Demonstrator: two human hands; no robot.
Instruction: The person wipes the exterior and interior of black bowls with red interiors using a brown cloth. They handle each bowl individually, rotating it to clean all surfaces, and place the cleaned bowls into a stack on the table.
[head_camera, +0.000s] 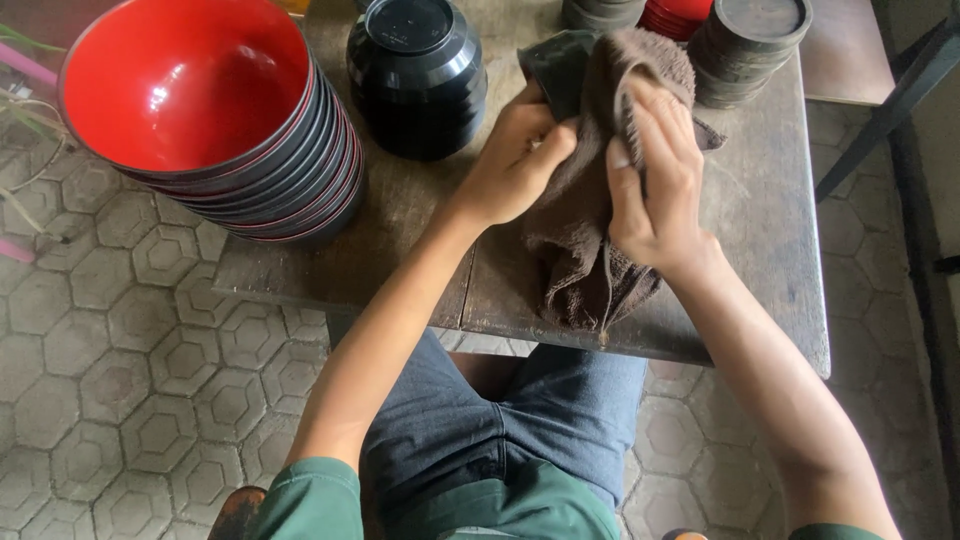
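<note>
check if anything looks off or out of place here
Nothing is spilled or broken. The stack of red bowls leans and overhangs the table edge. Both hands wipe a black bowl with a brown cloth.

The stacked bowls (215, 120) are glossy red inside and black outside with thin red rims. The towel (590, 200) is dark brown. The floor tiles (130, 380) form a grey hexagon pattern.
</note>
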